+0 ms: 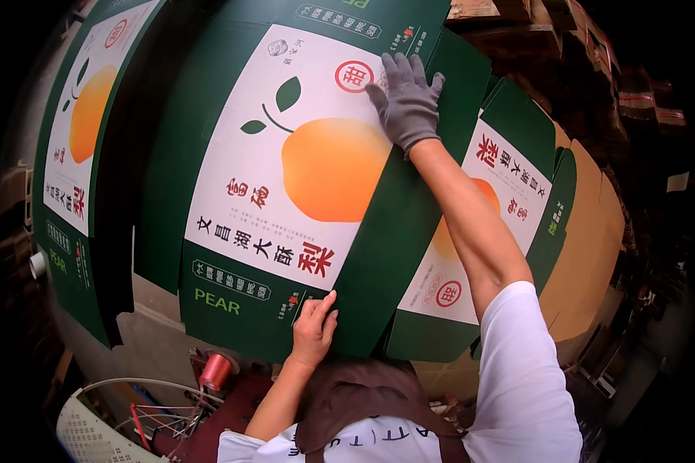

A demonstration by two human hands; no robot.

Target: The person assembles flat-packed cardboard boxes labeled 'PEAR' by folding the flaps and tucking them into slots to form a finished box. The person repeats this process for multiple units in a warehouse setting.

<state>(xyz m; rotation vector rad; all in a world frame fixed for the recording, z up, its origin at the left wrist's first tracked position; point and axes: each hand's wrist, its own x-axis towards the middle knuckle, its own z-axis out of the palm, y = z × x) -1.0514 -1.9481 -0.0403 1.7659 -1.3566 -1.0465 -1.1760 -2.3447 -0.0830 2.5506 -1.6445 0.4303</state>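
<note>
In front of me lies a flat green cardboard box blank [154, 177] with a white panel and a printed yellow pear. My right hand [407, 100], in a grey glove, is open and pressed flat on the blank's far right part, fingers spread. My bare left hand [313, 330] rests on the green near part of the same blank. Its index finger and thumb are apart; the other fingers bend partly and hold nothing that I can see. Beneath my right forearm a second printed green blank [529, 193] shows, turned the other way.
Another green printed panel [93, 116] stands at the left with a dark gap beside it. Plain brown cardboard [587, 255] sticks out at the right. Near the lower left are a spool of red twine [216, 372] and a pale perforated machine part [93, 432]. Cardboard stacks [510, 38] fill the far right.
</note>
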